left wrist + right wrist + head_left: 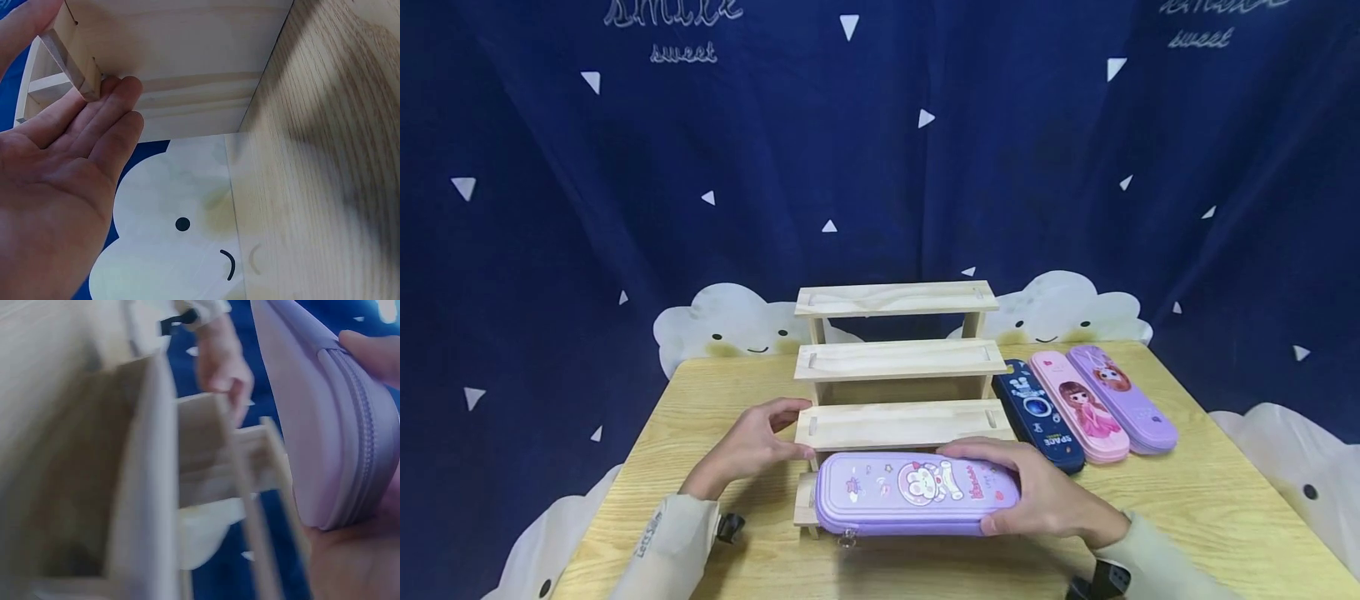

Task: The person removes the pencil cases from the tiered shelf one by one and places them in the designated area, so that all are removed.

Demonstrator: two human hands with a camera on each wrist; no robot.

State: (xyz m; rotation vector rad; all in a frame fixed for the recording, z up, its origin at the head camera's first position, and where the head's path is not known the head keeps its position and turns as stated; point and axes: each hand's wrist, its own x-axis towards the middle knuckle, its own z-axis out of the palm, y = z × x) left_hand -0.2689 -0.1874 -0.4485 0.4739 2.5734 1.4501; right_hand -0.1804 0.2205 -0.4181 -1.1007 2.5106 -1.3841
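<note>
My right hand (1037, 492) grips the right end of a light purple pencil case (880, 487) with a bunny astronaut on its lid, thumb on one long side and fingers on the other. The case is over the lowest step of a pale wooden tiered shelf (898, 358) and hides most of that step. In the right wrist view, the zipped edge (359, 419) of the case shows beside the palm. At the shelf's left side, my left hand (748, 446) holds the end of the second-lowest board between thumb and fingers; its palm (56, 187) faces the left wrist camera.
Right of the shelf, three more pencil cases lie side by side on the wooden table (1210, 483): a dark blue space one (1037, 408), a pink one (1078, 400) with a doll, and a purple one (1123, 400). Behind hangs a dark blue curtain (880, 167).
</note>
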